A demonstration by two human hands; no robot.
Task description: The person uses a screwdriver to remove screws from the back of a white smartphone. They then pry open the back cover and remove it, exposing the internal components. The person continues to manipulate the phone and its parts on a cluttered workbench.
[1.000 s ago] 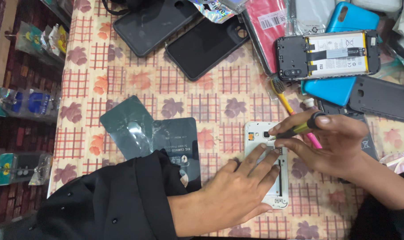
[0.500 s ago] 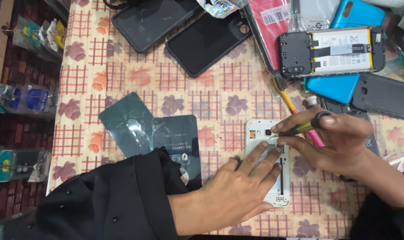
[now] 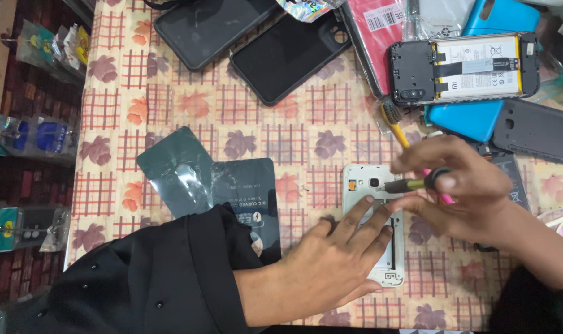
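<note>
A white phone frame (image 3: pixel 360 179) with its back off lies face down on the patterned tablecloth (image 3: pixel 170 105). My left hand (image 3: pixel 331 260) rests flat on it, fingers spread over its lower half, holding it down. My right hand (image 3: pixel 461 185) grips a small yellow-green screwdriver (image 3: pixel 408 184) whose tip touches the frame's upper part, near the camera opening. A pink tool pokes out beneath that hand.
An opened black phone showing its battery (image 3: pixel 464 67) lies at the back right by a blue cover (image 3: pixel 467 117), a dark back cover (image 3: pixel 535 130) and a yellow toothbrush (image 3: pixel 396 124). Two dark phones (image 3: pixel 281 52) lie behind; dark screen-protector packets (image 3: pixel 188 176) sit left.
The view has shifted slightly. My right hand has moved a little left with the screwdriver over the frame's top; my left hand stays pressed on the frame.
</note>
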